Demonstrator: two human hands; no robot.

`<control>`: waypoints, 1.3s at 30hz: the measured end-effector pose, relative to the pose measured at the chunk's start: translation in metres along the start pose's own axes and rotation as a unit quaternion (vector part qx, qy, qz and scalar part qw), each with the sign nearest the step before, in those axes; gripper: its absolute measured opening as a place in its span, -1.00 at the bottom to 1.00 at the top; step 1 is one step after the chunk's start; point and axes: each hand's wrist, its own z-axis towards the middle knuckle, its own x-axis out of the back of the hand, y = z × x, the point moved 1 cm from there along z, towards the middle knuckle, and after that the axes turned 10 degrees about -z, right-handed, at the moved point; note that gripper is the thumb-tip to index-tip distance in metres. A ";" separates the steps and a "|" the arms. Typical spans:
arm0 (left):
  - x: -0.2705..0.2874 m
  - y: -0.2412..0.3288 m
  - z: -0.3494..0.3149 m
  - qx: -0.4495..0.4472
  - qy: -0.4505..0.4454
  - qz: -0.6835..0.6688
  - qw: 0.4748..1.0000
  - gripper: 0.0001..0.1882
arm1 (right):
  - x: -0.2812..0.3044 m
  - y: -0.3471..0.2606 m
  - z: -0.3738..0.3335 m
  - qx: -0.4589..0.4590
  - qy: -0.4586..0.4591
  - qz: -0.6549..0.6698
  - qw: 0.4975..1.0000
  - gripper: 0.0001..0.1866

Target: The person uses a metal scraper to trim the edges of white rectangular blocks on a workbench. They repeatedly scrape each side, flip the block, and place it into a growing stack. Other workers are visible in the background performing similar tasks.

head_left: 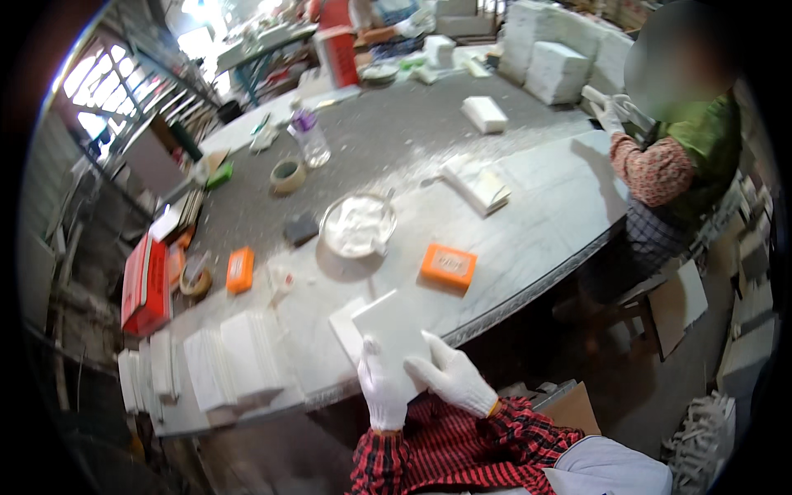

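Fingers (370, 350) on tile (391, 320) near labelled box (449, 265)

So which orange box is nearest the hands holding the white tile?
The orange box right of the bowl; the other orange box, left of it, lies farther away.

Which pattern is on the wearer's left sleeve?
The left sleeve is red-and-black checked: head view.

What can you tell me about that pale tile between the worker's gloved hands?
The tile is a thin, flat, straight-edged plate, whitish-grey and plain, perhaps ceramic or stone. The left hand is at its left side, the right hand at its right; both overlap its near part. It is near the table's front edge, overlapping another white plate in view. Its underside is hidden.
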 end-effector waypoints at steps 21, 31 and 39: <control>0.069 0.012 -0.022 0.056 0.115 0.317 0.940 -0.06 | 0.012 0.040 0.015 -0.039 -0.253 0.758 0.600 -0.60; 0.062 -0.005 -0.025 0.053 0.153 0.171 0.972 -0.07 | 0.054 0.053 0.003 -0.079 -0.150 0.652 0.739 -0.56; 0.066 0.001 -0.032 0.090 0.079 -0.075 0.990 -0.30 | 0.124 0.054 -0.001 -0.106 0.276 0.041 0.954 -0.62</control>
